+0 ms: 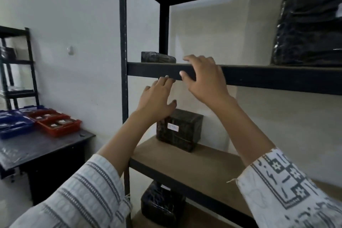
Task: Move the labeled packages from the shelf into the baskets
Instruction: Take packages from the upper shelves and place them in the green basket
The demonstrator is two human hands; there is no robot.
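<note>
Black-wrapped packages sit on the shelf [122, 24]: a flat package [158, 57] on the upper board, a white-labelled box [182, 128] on the board below. Both hands are empty, fingers loosely spread; the right hand [205, 77] is raised before the front rail [259, 77] beside the flat package, the left hand [157, 100] just beneath. On a table [46, 144] at left stand red baskets [59, 125] and blue baskets [14, 126]

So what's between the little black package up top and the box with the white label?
The shelf's black front beam runs between the small black package and the labeled box; the left grip is raised there too. Head view.
</note>
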